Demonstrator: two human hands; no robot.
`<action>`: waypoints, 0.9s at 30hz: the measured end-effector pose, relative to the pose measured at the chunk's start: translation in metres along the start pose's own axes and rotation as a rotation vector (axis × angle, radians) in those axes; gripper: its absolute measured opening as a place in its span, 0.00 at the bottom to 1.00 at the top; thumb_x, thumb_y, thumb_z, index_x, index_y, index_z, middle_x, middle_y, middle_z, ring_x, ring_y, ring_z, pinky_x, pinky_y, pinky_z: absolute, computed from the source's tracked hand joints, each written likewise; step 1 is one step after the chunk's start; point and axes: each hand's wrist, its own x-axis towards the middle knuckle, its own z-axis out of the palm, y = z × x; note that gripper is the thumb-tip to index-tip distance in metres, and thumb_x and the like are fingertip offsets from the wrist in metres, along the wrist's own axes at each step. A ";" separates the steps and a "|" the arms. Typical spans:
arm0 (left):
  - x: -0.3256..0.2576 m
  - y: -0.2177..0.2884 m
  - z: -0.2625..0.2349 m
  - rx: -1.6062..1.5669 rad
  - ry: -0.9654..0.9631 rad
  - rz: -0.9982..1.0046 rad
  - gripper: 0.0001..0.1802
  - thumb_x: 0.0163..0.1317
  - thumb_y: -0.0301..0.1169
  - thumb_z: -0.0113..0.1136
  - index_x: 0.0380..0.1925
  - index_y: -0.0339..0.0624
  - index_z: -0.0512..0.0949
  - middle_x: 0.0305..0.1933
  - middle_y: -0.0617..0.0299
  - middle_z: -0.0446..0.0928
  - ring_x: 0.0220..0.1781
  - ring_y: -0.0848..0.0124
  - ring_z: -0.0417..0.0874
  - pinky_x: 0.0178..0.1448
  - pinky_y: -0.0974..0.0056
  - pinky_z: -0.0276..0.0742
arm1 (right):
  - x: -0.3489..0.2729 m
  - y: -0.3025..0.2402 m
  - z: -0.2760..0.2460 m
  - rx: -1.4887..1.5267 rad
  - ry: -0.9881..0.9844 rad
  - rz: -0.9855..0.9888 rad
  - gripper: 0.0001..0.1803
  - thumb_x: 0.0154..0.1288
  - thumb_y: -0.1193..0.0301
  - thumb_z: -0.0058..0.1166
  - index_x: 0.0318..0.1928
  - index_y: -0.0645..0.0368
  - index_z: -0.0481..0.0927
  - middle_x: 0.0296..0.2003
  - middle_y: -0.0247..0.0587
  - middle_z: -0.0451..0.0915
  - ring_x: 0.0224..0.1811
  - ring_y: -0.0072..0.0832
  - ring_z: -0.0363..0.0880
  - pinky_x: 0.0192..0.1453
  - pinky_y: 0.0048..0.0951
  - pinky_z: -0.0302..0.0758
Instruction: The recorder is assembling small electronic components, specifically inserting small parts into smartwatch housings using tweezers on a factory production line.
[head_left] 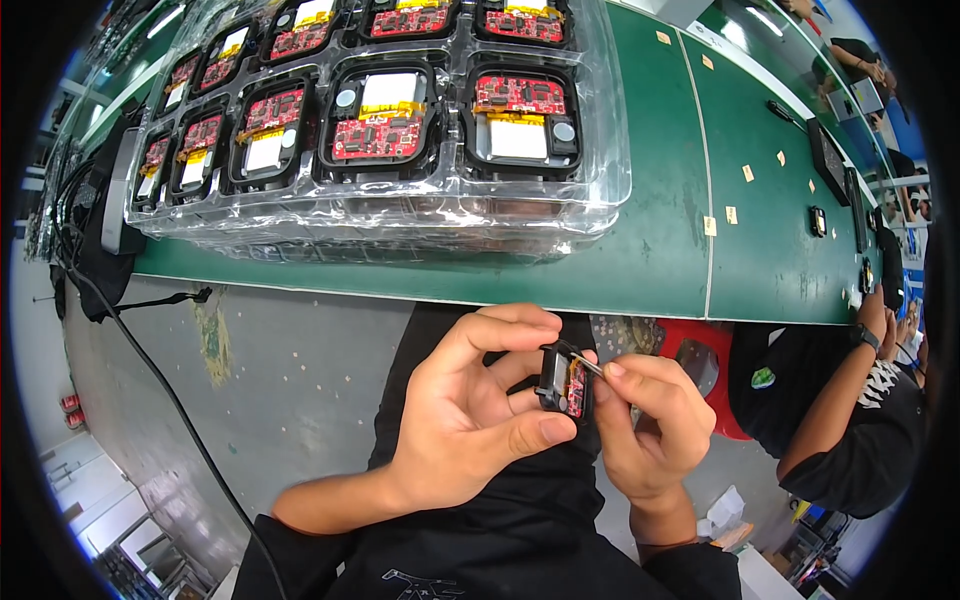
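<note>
Over my lap, my left hand [465, 405] grips a small black device housing [552, 378] by its edges, tilted so its open side faces right. A red circuit board [577, 388] and a grey part show inside it. My right hand [655, 415] pinches thin metal tweezers [588, 364] between thumb and forefinger. Their tip reaches the upper part of the board; whether it touches there I cannot tell. Beyond my hands, a clear plastic tray [590, 215] on the bench carries several similar black housings [378, 115] with red boards and white batteries.
The green bench [660, 260] runs across the far side, with small paper labels [748, 173] stuck on it. A black cable [180, 395] hangs at left. At right, a co-worker's arm [835, 395] rests near the bench edge, beside a red stool [700, 340].
</note>
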 end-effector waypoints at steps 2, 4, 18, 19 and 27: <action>0.000 -0.001 0.000 0.010 0.000 0.019 0.32 0.55 0.29 0.76 0.56 0.38 0.69 0.64 0.46 0.66 0.62 0.49 0.78 0.68 0.47 0.78 | -0.001 0.001 0.000 -0.011 0.015 -0.007 0.17 0.47 0.88 0.68 0.39 0.65 0.82 0.33 0.46 0.84 0.21 0.31 0.76 0.23 0.26 0.71; -0.001 -0.001 0.000 0.002 0.009 0.044 0.31 0.55 0.28 0.76 0.56 0.37 0.70 0.65 0.45 0.65 0.62 0.48 0.78 0.68 0.45 0.78 | -0.001 -0.001 0.000 -0.080 0.006 -0.031 0.17 0.47 0.88 0.69 0.39 0.64 0.82 0.33 0.46 0.84 0.20 0.31 0.76 0.23 0.26 0.71; -0.001 -0.001 0.002 0.020 -0.010 0.055 0.32 0.54 0.27 0.77 0.56 0.36 0.70 0.64 0.44 0.66 0.63 0.48 0.78 0.69 0.45 0.76 | 0.000 -0.002 -0.005 -0.051 -0.014 -0.018 0.18 0.47 0.88 0.68 0.40 0.64 0.81 0.33 0.46 0.83 0.20 0.31 0.75 0.23 0.26 0.70; -0.001 -0.001 0.001 0.031 -0.012 0.063 0.32 0.54 0.27 0.77 0.56 0.36 0.70 0.64 0.44 0.66 0.63 0.48 0.78 0.69 0.45 0.77 | 0.000 -0.001 -0.004 -0.050 -0.013 -0.018 0.18 0.47 0.88 0.68 0.40 0.64 0.81 0.33 0.46 0.83 0.20 0.31 0.75 0.23 0.26 0.70; -0.003 -0.004 0.002 0.038 -0.013 0.097 0.32 0.53 0.24 0.76 0.57 0.38 0.70 0.65 0.44 0.66 0.62 0.47 0.78 0.67 0.46 0.78 | -0.002 -0.004 0.002 -0.107 0.015 -0.060 0.16 0.48 0.88 0.67 0.39 0.65 0.81 0.33 0.47 0.83 0.19 0.32 0.74 0.22 0.26 0.70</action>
